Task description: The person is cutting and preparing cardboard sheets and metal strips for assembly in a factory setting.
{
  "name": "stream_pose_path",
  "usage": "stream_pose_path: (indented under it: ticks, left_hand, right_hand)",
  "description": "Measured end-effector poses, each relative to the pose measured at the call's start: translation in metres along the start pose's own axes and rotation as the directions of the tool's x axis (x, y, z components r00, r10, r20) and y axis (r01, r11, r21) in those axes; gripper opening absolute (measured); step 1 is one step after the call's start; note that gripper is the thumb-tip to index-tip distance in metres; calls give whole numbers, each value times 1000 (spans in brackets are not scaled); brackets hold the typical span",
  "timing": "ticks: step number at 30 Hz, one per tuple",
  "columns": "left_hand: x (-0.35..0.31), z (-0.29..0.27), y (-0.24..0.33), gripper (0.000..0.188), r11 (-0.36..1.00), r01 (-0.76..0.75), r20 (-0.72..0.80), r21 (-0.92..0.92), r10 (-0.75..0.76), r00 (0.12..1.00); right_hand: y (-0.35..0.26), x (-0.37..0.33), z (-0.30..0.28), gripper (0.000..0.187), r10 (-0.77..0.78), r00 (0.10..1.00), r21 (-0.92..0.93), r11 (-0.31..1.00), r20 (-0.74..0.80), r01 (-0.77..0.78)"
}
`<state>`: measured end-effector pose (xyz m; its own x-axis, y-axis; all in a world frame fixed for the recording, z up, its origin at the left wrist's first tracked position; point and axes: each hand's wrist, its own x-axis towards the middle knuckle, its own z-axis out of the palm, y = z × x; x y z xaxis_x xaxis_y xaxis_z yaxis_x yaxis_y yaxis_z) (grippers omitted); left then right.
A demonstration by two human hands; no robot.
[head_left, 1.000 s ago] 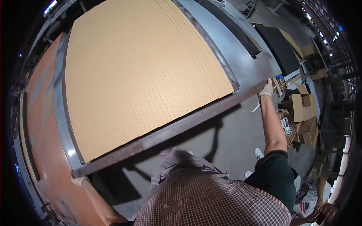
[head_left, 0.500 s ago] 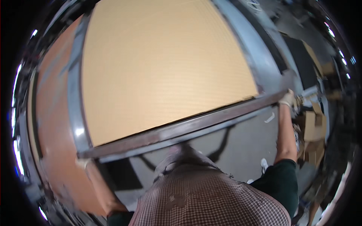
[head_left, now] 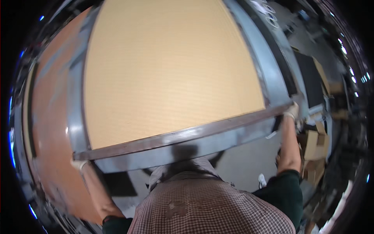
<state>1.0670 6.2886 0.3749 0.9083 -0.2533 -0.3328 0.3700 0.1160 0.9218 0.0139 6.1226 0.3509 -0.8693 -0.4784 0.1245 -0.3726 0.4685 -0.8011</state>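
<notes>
I have the hands set wide apart at the two ends of the brown bar (head_left: 187,134), which crosses just below centre from 8 o'clock to 3 o'clock: the left hand (head_left: 79,163) at the 8 o'clock end, the right hand (head_left: 291,110) at the other. How tightly either one closes is hidden from me, so I cannot tell. The cardboard (head_left: 175,74) fills the 12 o'clock side, its near edge right up by the bar. My main worry is skew: the bar slants, and if one end were pushed harder it could jam crooked. The cardboard's edge would probably buckle if the bar bore on it unevenly. Skin could get nipped between the bar and the grey-blue beam (head_left: 152,156) below it, toward 6 o'clock, should a hand slip. The cartons (head_left: 313,144) toward 4 o'clock look close enough for the right forearm (head_left: 289,148) to knock
</notes>
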Motion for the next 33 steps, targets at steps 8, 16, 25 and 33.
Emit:
stream_pose_path:
  ticks: [8, 16, 25, 33]
  left_hand:
    - [49, -49, -5, 35, 998, -58, -186, -14, 55, 981]
    - [84, -70, 0, 29, 990, -141, -85, 23, 143, 986]
    - [14, -56, 30, 43, 751, -214, -228, 625, 437, 870]
    - [29, 218, 1, 60, 613, -583, 810, 533, -173, 560]
  right_hand:
    - [-75, -66, 2, 44, 450, 887, 542, 772, -99, -331]
    - [-4, 43, -6, 37, 169, 936, 354, 893, 308, -278]
    - [-114, -73, 22, 50, -231, 966, -412, 896, -111, 167]
    - [-231, -77, 221, 58, -333, 274, 344, 939, 902, 5]
